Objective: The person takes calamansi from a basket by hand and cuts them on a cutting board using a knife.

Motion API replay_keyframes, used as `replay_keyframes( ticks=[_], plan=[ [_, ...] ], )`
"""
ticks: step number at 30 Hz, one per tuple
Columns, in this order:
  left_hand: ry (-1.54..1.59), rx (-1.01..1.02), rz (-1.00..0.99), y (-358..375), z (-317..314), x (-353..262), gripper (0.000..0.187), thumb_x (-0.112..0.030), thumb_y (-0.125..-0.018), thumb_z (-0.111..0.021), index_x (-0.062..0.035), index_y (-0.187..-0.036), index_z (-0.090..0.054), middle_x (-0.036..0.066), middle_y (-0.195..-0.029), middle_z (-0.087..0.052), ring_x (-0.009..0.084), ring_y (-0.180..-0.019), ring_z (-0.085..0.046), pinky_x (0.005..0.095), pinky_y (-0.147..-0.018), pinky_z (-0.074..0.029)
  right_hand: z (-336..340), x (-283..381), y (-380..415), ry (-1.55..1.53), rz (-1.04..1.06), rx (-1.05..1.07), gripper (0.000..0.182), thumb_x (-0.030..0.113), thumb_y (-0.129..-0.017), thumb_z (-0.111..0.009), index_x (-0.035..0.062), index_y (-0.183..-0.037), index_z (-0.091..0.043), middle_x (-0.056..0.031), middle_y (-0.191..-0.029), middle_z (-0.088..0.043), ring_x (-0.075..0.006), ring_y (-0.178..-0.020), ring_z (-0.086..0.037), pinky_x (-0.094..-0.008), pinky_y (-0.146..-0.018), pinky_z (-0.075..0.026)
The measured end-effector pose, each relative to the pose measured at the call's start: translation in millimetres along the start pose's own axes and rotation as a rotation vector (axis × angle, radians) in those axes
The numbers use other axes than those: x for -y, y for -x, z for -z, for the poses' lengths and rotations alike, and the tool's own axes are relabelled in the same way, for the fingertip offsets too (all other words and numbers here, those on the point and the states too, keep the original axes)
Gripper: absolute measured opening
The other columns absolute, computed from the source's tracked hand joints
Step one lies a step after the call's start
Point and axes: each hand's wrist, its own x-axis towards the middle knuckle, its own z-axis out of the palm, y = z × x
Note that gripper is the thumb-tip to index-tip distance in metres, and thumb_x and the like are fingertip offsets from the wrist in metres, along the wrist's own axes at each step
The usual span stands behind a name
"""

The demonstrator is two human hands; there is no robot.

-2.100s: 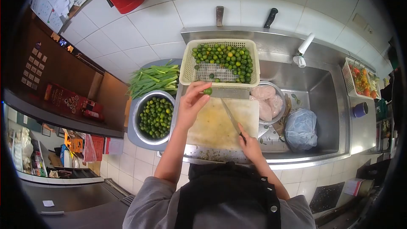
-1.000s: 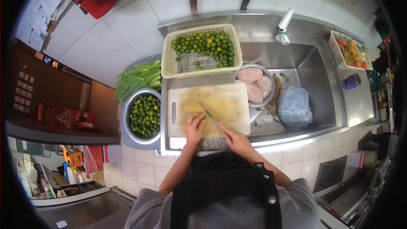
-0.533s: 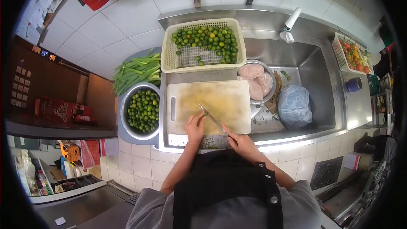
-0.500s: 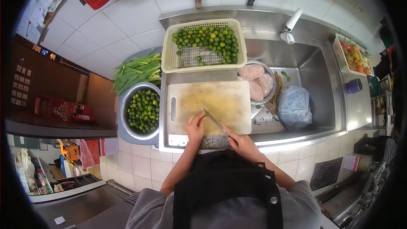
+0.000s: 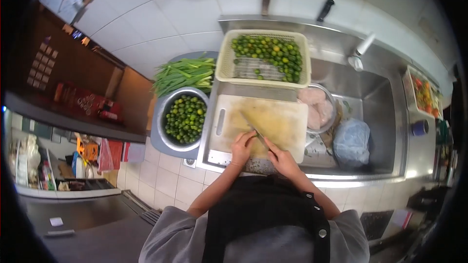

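Note:
My right hand [image 5: 283, 162] is wrapped round the handle of a kitchen knife [image 5: 252, 125], its blade slanting up and left over the cutting board. Close by the blade, my left hand [image 5: 242, 147] is closed in a pinch on a small green calamansi [image 5: 256, 135], mostly hidden by the fingers. Both hands are over the near part of the white cutting board [image 5: 287, 122], which has a yellow-brown stain. Behind the board, a cream plastic basket [image 5: 265, 84] holds many calamansi. To the left, a metal bowl [image 5: 165, 134] is full of them.
Green leafy stalks [image 5: 183, 75] lie behind the bowl. In the sink [image 5: 380, 92] are a bowl of raw chicken [image 5: 316, 107] and a tied bluish plastic bag [image 5: 351, 141]. A faucet [image 5: 360, 51] stands over it. Two knives hang behind; a vegetable basket [image 5: 412, 98] sits at right.
The head view has shifted, so the whole counter appears further right and slightly tilted. My hands stay together at the board, the knife in the right and the left pinching beside the blade.

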Motion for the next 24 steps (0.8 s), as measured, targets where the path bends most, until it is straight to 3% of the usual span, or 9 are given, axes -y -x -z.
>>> replay_keyframes(
  ticks=[2,7,8,10,12,16,21,23,24],
  plan=[
    [0.104,-0.005,0.108,-4.0,5.2,-4.5,0.026,0.002,-0.084,-0.074,-0.0060,-0.109,-0.075,0.012,-0.104,-0.072,0.0301,-0.097,-0.070,0.0370,-0.085,-0.056,10.6,11.5,2.2,-0.018,0.009,-0.015,0.060,0.017,-0.100,-0.057,0.0246,-0.156,-0.040,-0.0302,-0.092,-0.068,-0.0465,-0.083,-0.067,-0.0498,-0.074,-0.053],
    [-0.255,-0.379,-0.122,-49.0,87.8,23.9,0.030,0.005,-0.081,-0.072,-0.0057,-0.109,-0.072,0.011,-0.107,-0.072,0.0299,-0.096,-0.069,0.0385,-0.086,-0.054,42.0,25.6,11.1,-0.108,-0.124,-0.098,0.061,0.012,-0.099,-0.059,0.0241,-0.156,-0.041,-0.0309,-0.090,-0.067,-0.0479,-0.085,-0.067,-0.0487,-0.076,-0.052],
    [-0.173,-0.339,0.097,-56.0,104.8,28.6,0.034,0.004,-0.080,-0.074,-0.0061,-0.113,-0.071,0.013,-0.116,-0.068,0.0316,-0.104,-0.066,0.0412,-0.094,-0.051,42.2,15.9,13.9,-0.103,-0.128,-0.108,0.061,0.012,-0.099,-0.059,0.0241,-0.156,-0.041,-0.0309,-0.090,-0.067,-0.0479,-0.085,-0.067,-0.0487,-0.076,-0.052],
    [-0.435,-0.415,0.065,-84.4,118.4,12.8,0.041,0.003,-0.082,-0.074,-0.0076,-0.121,-0.070,0.017,-0.134,-0.058,0.0341,-0.123,-0.055,0.0423,-0.105,-0.045,37.6,-9.2,18.2,-0.025,-0.089,-0.112,0.061,0.014,-0.099,-0.060,0.0254,-0.156,-0.041,-0.0300,-0.094,-0.068,-0.0480,-0.085,-0.066,-0.0492,-0.076,-0.052],
    [-0.355,-0.364,0.027,-114.8,117.0,9.9,0.043,0.001,-0.083,-0.074,-0.0115,-0.124,-0.071,0.017,-0.139,-0.055,0.0367,-0.131,-0.048,0.0489,-0.108,-0.040,43.4,-4.6,19.6,0.021,-0.151,-0.068,0.061,0.015,-0.099,-0.060,0.0260,-0.156,-0.041,-0.0297,-0.094,-0.068,-0.0480,-0.086,-0.067,-0.0495,-0.076,-0.052],
    [-0.036,-0.008,-0.107,-206.9,65.0,-8.4,0.027,-0.004,-0.089,-0.069,-0.0057,-0.116,-0.072,0.017,-0.121,-0.066,0.0345,-0.105,-0.065,0.0429,-0.091,-0.053,37.9,-7.4,19.4,0.002,-0.122,-0.111,0.060,0.017,-0.099,-0.059,0.0282,-0.155,-0.042,-0.0297,-0.092,-0.069,-0.0481,-0.087,-0.067,-0.0511,-0.077,-0.053],
    [-0.223,0.387,-0.188,-300.6,-53.7,43.9,0.023,-0.014,-0.090,-0.073,-0.0063,-0.112,-0.074,0.014,-0.098,-0.074,0.0322,-0.087,-0.071,0.0405,-0.081,-0.057,37.1,-10.2,19.9,0.050,-0.125,-0.127,0.059,0.019,-0.099,-0.060,0.0305,-0.154,-0.043,-0.0287,-0.086,-0.068,-0.0469,-0.080,-0.067,-0.0507,-0.074,-0.053],
    [-0.361,0.704,0.121,-311.5,-72.1,39.6,0.024,-0.018,-0.089,-0.075,-0.0072,-0.110,-0.074,0.014,-0.094,-0.075,0.0295,-0.089,-0.072,0.0421,-0.082,-0.058,41.2,-1.0,19.1,0.127,-0.197,-0.086,0.058,0.021,-0.100,-0.061,0.0319,-0.154,-0.043,-0.0275,-0.086,-0.068,-0.0457,-0.077,-0.068,-0.0484,-0.071,-0.053],
    [-0.353,0.708,0.112,-317.4,-79.3,37.8,0.024,-0.018,-0.089,-0.075,-0.0072,-0.110,-0.074,0.014,-0.094,-0.075,0.0295,-0.089,-0.072,0.0421,-0.082,-0.058,41.4,0.5,19.3,0.133,-0.203,-0.094,0.058,0.021,-0.100,-0.061,0.0319,-0.154,-0.043,-0.0275,-0.086,-0.068,-0.0457,-0.077,-0.068,-0.0484,-0.071,-0.053]
  ],
)
